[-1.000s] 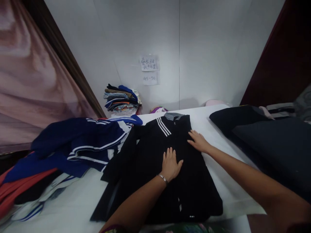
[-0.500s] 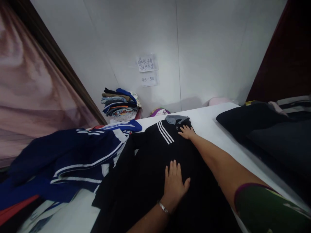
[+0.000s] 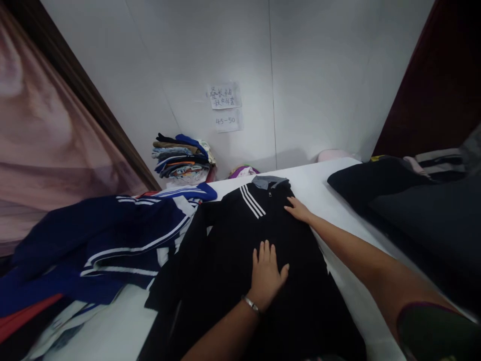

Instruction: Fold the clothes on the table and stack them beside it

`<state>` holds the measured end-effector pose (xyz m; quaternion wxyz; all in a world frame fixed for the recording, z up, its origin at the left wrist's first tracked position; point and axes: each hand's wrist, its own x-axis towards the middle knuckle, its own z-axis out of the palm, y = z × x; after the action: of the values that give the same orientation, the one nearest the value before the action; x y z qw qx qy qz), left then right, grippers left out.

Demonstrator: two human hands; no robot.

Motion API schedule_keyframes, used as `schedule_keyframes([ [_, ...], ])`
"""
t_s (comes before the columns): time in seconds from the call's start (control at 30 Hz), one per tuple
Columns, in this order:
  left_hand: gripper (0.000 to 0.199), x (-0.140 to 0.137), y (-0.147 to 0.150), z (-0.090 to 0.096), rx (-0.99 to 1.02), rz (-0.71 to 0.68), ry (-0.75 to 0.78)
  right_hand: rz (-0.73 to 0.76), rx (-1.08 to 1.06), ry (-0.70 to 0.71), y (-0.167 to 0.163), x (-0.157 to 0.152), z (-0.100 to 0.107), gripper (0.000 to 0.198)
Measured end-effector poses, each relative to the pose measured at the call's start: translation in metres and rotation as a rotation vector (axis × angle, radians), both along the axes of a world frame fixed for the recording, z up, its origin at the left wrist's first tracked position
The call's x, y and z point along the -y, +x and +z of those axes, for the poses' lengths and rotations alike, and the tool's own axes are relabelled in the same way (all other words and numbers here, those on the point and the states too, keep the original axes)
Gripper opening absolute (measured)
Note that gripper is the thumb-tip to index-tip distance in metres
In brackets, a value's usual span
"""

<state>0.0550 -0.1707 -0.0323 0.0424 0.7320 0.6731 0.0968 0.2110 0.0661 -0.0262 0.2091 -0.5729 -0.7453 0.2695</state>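
A black zip-neck top (image 3: 233, 250) with a grey collar and three white stripes lies spread on the white table, its collar toward the wall. My left hand (image 3: 265, 278), a bracelet at its wrist, rests flat on the middle of the top with fingers stretched out. Near the top's right shoulder edge is my right hand (image 3: 299, 209), its fingers extended and touching the cloth. One sleeve reaches down the left side; the other is not plainly visible.
Navy and white clothes (image 3: 124, 235) are heaped on the left. A folded stack of clothes (image 3: 182, 158) stands by the wall, below paper notes (image 3: 225, 105). Dark clothing (image 3: 413, 195) covers the right side. The white table (image 3: 315, 175) shows between.
My right hand has slid from the top's upper chest outward to its right edge, a little nearer to me. My left hand stays flat on the cloth. The view has shifted slightly.
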Motion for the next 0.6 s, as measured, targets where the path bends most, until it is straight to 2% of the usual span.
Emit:
schedule_keyframes([
  [0.13, 0.069, 0.002, 0.002, 0.006, -0.004, -0.002, -0.012, -0.056, -0.250, -0.062, 0.039, 0.072, -0.004, 0.065],
  [0.2, 0.069, 0.002, 0.002, 0.007, -0.007, 0.000, -0.021, -0.107, -0.545, -0.180, 0.053, 0.114, -0.003, 0.071],
  [0.27, 0.070, 0.001, 0.003, 0.007, -0.004, 0.005, -0.031, -0.153, -0.735, -0.309, 0.065, 0.154, -0.001, 0.076],
  [0.4, 0.071, 0.002, 0.004, 0.006, 0.006, 0.004, -0.041, -0.214, -0.865, -0.525, 0.081, 0.217, 0.006, 0.086],
  [0.5, 0.073, 0.001, 0.003, 0.008, 0.024, 0.007, -0.062, -0.178, -0.936, -0.625, 0.086, 0.246, 0.013, 0.099],
  [0.6, 0.074, 0.000, 0.000, 0.011, 0.046, 0.001, -0.096, -0.139, -0.905, -0.680, 0.087, 0.268, 0.021, 0.109],
])
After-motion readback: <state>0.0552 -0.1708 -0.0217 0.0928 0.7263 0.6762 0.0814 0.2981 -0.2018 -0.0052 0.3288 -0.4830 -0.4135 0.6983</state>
